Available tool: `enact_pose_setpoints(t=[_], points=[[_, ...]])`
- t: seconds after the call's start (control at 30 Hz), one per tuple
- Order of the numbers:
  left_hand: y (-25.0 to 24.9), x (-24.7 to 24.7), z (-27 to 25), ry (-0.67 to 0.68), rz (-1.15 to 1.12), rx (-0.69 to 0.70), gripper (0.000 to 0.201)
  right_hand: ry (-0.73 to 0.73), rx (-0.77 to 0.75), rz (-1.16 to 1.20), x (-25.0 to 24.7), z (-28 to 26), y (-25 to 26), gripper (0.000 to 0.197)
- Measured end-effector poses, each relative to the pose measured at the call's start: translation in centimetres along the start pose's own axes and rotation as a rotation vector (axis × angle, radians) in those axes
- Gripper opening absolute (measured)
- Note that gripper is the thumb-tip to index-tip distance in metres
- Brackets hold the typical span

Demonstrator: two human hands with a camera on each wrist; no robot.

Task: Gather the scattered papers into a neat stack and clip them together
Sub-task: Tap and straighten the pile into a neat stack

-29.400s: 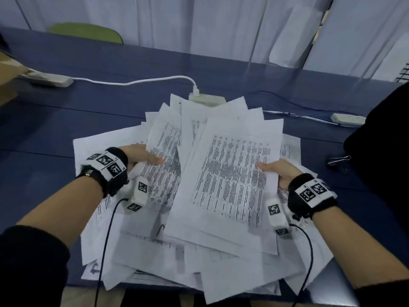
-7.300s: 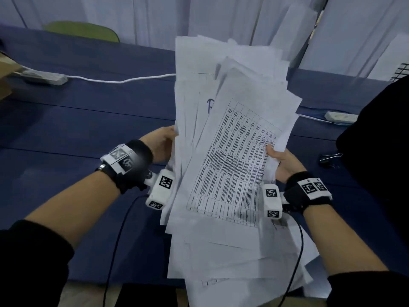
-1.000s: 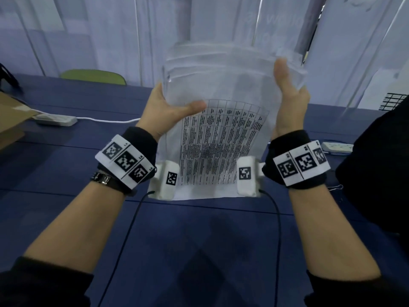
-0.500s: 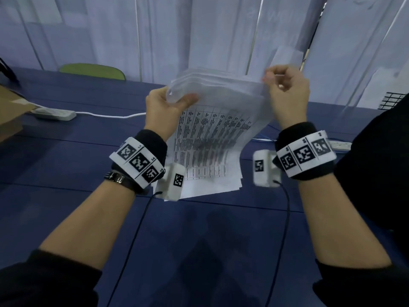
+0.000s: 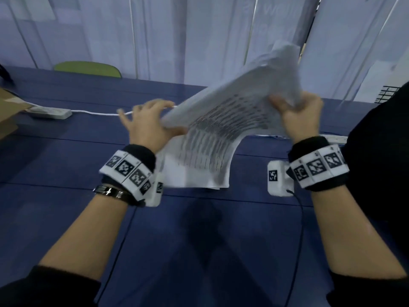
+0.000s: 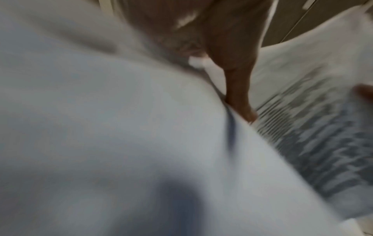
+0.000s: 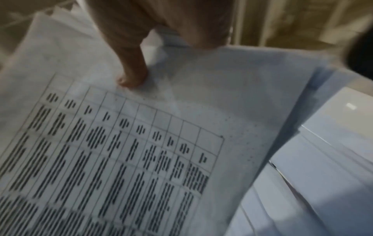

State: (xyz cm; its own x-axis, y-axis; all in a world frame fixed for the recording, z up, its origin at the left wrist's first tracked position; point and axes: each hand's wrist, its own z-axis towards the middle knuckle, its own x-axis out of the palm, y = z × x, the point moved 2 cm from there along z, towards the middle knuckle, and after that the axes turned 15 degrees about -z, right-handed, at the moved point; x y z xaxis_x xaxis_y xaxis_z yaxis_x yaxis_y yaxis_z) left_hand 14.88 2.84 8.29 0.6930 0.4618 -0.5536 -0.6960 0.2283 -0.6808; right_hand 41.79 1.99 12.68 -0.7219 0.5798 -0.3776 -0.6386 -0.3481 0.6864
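A thick stack of printed papers (image 5: pixel 221 134) hangs in the air above the blue table (image 5: pixel 199 251), tilted with its right end high and bending in the middle. My left hand (image 5: pixel 150 127) holds its lower left edge, with the thumb on the printed front sheet (image 6: pixel 302 143) and the fingers spread behind. My right hand (image 5: pixel 298 116) grips the raised right end with curled fingers. In the right wrist view the thumb presses on the table-printed top sheet (image 7: pixel 181 111). The picture is blurred by motion. No clip is in view.
A white power strip (image 5: pixel 49 113) with its cable (image 5: pixel 97 113) lies at the far left beside a cardboard box (image 5: pixel 8 116). A second strip (image 5: pixel 334 138) shows behind my right wrist. A dark-clothed person (image 5: pixel 380 162) is close on the right. A green chair (image 5: pixel 88 68) stands behind the table.
The stack has dropped from upright in front of me to a slant with its right end up. My left hand slid down to the lower left edge.
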Motion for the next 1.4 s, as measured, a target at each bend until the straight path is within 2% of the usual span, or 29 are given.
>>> enact_pose_setpoints(t=[0.07, 0.1, 0.17, 0.23, 0.3, 0.37, 0.4, 0.47, 0.5, 0.57, 0.63, 0.73, 0.77, 0.87, 0.93, 0.97, 1.03, 1.07, 1.1, 1.17, 1.2, 1.23, 1.27, 1.33, 1.37, 1.4], points=[[2.6, -1.0, 0.1, -0.136, 0.014, -0.094, 0.086, -0.069, 0.089, 0.187, -1.2, -0.5, -1.8, 0.021], [3.5, -1.5, 0.4, -0.191, -0.083, -0.121, 0.096, -0.077, 0.142, 0.247, -1.5, -0.9, -2.8, 0.025], [4.7, -1.8, 1.5, -0.192, -0.558, -0.118, 0.107, -0.077, 0.228, 0.344, -1.2, -2.0, -4.5, 0.025], [5.1, -1.4, 2.4, -0.096, -0.980, -0.157, 0.106, -0.078, 0.310, 0.452, -0.4, -3.1, -5.2, 0.015], [4.7, -1.3, 2.9, -0.022, -1.135, -0.167, 0.084, -0.110, 0.382, 0.555, 0.3, -3.7, -5.8, 0.019], [4.2, -1.4, 3.1, 0.020, -1.146, -0.128, 0.055, -0.112, 0.407, 0.606, 0.6, -4.0, -6.6, 0.018], [4.1, -1.4, 3.0, 0.030, -1.148, -0.108, 0.051, -0.089, 0.413, 0.625, 0.7, -4.0, -6.9, 0.030], [4.9, -1.2, 2.6, 0.061, -1.140, -0.094, 0.065, -0.041, 0.441, 0.602, 0.9, -4.1, -7.6, 0.070], [5.5, -0.9, 2.3, 0.086, -1.137, -0.095, 0.077, -0.016, 0.439, 0.600, 1.1, -4.2, -7.9, 0.077], [6.8, 0.0, 1.6, 0.158, -1.122, -0.108, 0.092, 0.041, 0.421, 0.597, 1.7, -4.6, -8.1, 0.080], [7.7, 0.6, 1.4, 0.200, -1.087, -0.123, 0.091, 0.054, 0.426, 0.595, 2.3, -4.8, -8.2, 0.081], [8.3, 0.3, 1.8, 0.164, -1.110, -0.143, 0.068, 0.008, 0.451, 0.617, 2.3, -4.5, -8.9, 0.074], [8.5, 0.2, 1.9, 0.163, -1.124, -0.158, 0.066, -0.017, 0.461, 0.632, 2.2, -4.4, -9.2, 0.069], [8.7, 0.5, 2.1, 0.242, -1.078, -0.203, 0.080, -0.005, 0.499, 0.617, 2.8, -4.6, -9.5, 0.071], [8.1, 1.2, 1.8, 0.280, -1.030, -0.228, 0.073, 0.032, 0.505, 0.568, 3.5, -5.1, -9.1, 0.072], [7.8, 1.4, 1.6, 0.265, -1.036, -0.231, 0.064, 0.034, 0.502, 0.556, 3.7, -5.2, -8.7, 0.066], [7.2, 1.2, 1.1, 0.207, -1.103, -0.206, 0.058, -0.017, 0.480, 0.549, 3.4, -5.0, -8.4, 0.038], [7.2, 0.9, 1.0, 0.174, -1.136, -0.188, 0.063, -0.061, 0.467, 0.548, 2.9, -4.8, -8.3, 0.025], [7.3, 0.5, 0.8, 0.150, -1.139, -0.171, 0.072, -0.089, 0.455, 0.541, 2.4, -4.7, -8.5, 0.022], [7.8, 0.0, 0.6, 0.156, -1.112, -0.128, 0.090, -0.069, 0.425, 0.524, 1.7, -4.8, -8.6, 0.044], [7.9, 0.0, 0.3, 0.182, -1.097, -0.124, 0.093, -0.032, 0.430, 0.510, 1.7, -5.0, -8.5, 0.059], [7.9, 0.2, 0.1, 0.212, -1.087, -0.136, 0.092, 0.011, 0.444, 0.501, 1.9, -5.3, -8.7, 0.064], [7.8, 0.6, -0.2, 0.223, -1.079, -0.151, 0.082, 0.044, 0.464, 0.495, 2.3, -5.6, -8.8, 0.059], [6.6, 0.8, -0.8, 0.153, -1.072, -0.180, 0.042, 0.024, 0.497, 0.488, 2.7, -6.1, -8.2, 0.027], [5.8, 0.5, -1.1, 0.100, -1.067, -0.189, 0.027, -0.018, 0.512, 0.474, 2.7, -6.2, -7.9, 0.017], [5.0, 0.1, -1.3, 0.054, -1.071, -0.188, 0.022, -0.055, 0.514, 0.473, 2.4, -6.3, -7.3, 0.017]])
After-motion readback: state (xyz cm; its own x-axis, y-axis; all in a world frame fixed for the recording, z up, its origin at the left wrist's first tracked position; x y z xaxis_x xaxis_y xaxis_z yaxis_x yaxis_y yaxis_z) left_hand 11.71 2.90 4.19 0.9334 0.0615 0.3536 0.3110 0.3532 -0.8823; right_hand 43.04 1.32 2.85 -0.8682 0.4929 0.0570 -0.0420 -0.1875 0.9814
